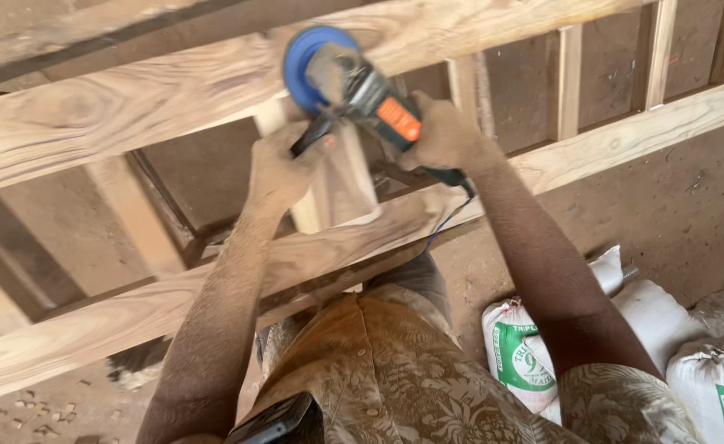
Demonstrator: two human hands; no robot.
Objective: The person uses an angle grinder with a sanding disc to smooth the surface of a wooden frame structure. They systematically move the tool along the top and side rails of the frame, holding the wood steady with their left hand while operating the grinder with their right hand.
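Wood fills the view: a large frame of pale timber rails [173, 90] and thin uprights lies across, coated in sawdust. White sacks [535, 345] with green print sit on the dusty floor [666, 205] at lower right. An angle grinder [362, 90] with a blue sanding disc [304, 53] presses against the upper rail. The right hand [444, 136] is closed around the grinder's body near its orange patch; the left hand [284, 168] is closed around the black side handle. A blue cord [444, 226] trails below.
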